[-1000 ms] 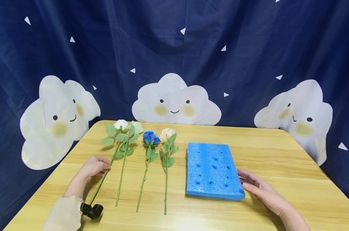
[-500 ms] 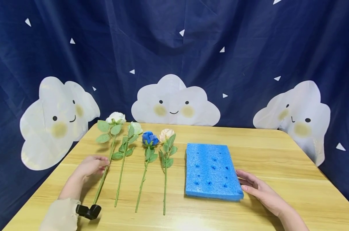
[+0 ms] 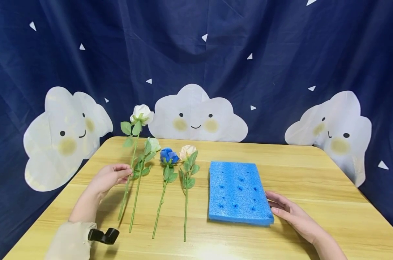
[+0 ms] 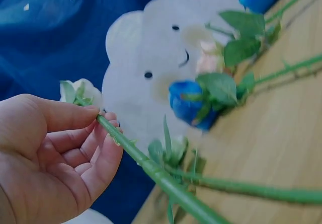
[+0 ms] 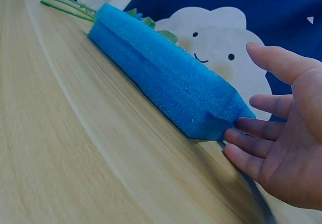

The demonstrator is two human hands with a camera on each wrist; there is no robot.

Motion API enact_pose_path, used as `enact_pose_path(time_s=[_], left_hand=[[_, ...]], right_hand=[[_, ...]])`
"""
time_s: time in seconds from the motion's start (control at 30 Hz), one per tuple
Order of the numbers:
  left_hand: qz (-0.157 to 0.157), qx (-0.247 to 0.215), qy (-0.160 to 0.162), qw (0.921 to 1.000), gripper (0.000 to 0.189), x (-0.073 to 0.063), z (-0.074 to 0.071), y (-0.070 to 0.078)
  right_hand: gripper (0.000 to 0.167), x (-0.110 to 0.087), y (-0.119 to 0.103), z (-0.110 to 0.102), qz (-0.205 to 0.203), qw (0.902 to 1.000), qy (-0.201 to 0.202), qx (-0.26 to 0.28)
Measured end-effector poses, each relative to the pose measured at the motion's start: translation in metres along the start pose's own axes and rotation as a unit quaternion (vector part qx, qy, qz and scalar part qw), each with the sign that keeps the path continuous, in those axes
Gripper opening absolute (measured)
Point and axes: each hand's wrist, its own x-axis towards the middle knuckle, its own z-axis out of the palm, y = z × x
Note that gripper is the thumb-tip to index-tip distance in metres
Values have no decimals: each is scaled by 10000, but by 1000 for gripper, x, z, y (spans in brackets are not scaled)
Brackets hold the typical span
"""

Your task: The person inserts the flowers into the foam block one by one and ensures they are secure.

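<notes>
1. Curtain: dark blue, behind the worktop, with white clouds and small triangles.
2. Worktop: pale wood grain.
3. Block: blue, pierced with small holes, flat on the worktop, right of the roses.
4. White rose: tilted, bloom raised above the worktop; whether its stem end touches wood cannot be told.
5. Remaining roses, lying side by side between white rose and block: pale green, blue, peach.
6. Right hand: fingers loosely extended, grasping nothing, tips touching the block's right edge.
7. Left hand: thumb and fingers pinching the white rose's stem.
8. Fitting: black, at the left cuff.
</notes>
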Motion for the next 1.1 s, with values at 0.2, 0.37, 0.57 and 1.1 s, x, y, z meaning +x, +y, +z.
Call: enact_pose_path(time_s=[0.2,0.37,0.57,1.1], left_hand=[[389,-78,30,9992,30,3,15,15],[701,-220,-103,9972,16,8,27,24],[984,-402,-252,9940,12,13,47,36],[1308,-420,-726,9879,15,24,111,63]], right_hand=[[53,0,0,1,130,9999,52,24],[53,0,0,1,166,9998,122,-29],[51,0,0,1,113,9998,147,-65],[51,0,-1,2,79,9997,200,-121]])
